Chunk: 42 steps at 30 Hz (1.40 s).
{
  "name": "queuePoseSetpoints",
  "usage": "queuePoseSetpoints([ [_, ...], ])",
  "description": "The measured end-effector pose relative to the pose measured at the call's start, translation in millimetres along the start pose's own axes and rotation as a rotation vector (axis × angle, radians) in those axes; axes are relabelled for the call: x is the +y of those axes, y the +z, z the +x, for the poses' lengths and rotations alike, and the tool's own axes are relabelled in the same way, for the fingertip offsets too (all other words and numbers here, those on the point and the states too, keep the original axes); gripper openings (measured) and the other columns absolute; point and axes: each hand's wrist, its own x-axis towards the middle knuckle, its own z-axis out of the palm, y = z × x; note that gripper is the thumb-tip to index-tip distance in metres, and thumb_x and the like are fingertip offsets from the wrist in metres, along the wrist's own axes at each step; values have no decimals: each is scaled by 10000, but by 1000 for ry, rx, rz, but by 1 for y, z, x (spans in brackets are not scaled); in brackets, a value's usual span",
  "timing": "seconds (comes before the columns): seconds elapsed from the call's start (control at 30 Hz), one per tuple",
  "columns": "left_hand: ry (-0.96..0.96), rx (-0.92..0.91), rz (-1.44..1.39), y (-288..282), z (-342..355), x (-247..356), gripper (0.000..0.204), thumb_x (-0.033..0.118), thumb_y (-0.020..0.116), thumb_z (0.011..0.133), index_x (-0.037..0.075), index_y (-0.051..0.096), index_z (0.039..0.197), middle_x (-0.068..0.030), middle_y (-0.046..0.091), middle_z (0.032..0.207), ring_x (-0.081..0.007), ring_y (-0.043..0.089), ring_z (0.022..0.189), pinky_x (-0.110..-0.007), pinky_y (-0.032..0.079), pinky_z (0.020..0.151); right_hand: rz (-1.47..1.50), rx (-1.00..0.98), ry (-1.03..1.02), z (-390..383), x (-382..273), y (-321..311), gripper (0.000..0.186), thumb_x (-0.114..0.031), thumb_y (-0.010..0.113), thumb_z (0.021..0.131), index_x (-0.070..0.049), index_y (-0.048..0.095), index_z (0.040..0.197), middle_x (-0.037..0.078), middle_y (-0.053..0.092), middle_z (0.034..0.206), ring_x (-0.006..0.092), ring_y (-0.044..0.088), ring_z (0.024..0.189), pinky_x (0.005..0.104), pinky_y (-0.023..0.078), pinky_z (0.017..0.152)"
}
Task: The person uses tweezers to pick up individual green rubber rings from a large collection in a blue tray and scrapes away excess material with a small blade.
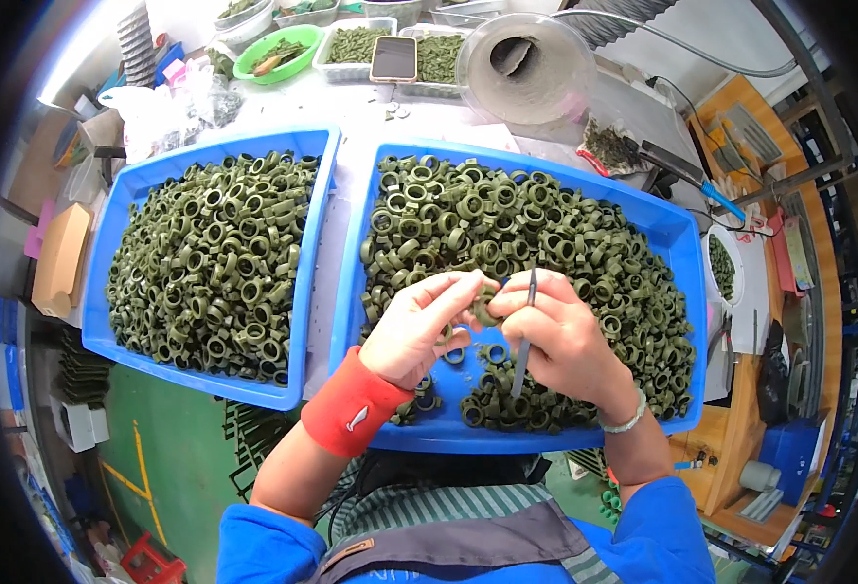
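Workbench [359,122], green ring [488,307] in left fingers [451,298], tool [520,368] in right fingers [553,304]

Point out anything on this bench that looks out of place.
The phone at the back looks odd: it lies across the neighbouring edges of two clear tubs of small green pieces, rather than on the table. No clear damage shows.

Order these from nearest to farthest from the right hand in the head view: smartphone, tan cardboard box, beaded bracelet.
1. Beaded bracelet, on the wrist of the right hand.
2. Smartphone, ahead and to the left.
3. Tan cardboard box, far left.
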Motion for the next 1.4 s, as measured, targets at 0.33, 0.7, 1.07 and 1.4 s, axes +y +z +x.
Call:
queuePoseSetpoints([
  [0.33, 234, 101, 78, -1, 1, -6, 253, 74, 665, 934, 40, 669, 1185, 10, 688, 1030, -10, 613, 825, -155, 482, 689, 505, 216, 435, -9, 2, -20, 327, -267, 423, 1070, -6, 612, 1125, 40, 571, 898, 101, 542, 800, 259, 448, 721],
  [0.7, 380, 116, 340, 0, 1, -7, 216, 115, 658, 947, 14, 710, 1130, 66, 608, 814, -2, 431, 646, -175, 313, 565, 778, 192, 616, -5, -4, -24, 256, -163, 475, 1053, 31, 641, 1049, 44, 625, 906, 100, 602, 822, 242, 487, 746],
  [1.07, 357, 55, 378, 1, 0, -9, 194, 127, 635, 960, 20, 722, 1096, 60, 636, 857, 2, 414, 659, -167, 311, 578, 685, 139, 485, -9, 2, -16, 244, -147, 495, 1042, 41, 643, 999, 72, 650, 928, 124, 626, 801, 258, 508, 727],
  [1.4, 562, 207, 313, -1, 4, -14, 182, 62, 653, 938, -5, 697, 1101, -50, 704, 1011, -73, 613, 909, -213, 466, 818, 429, 211, 350, -8, -5, -5, 97, -94, 657, 929, -8, 689, 959, 81, 722, 841, 168, 685, 739, 276, 520, 648],
])
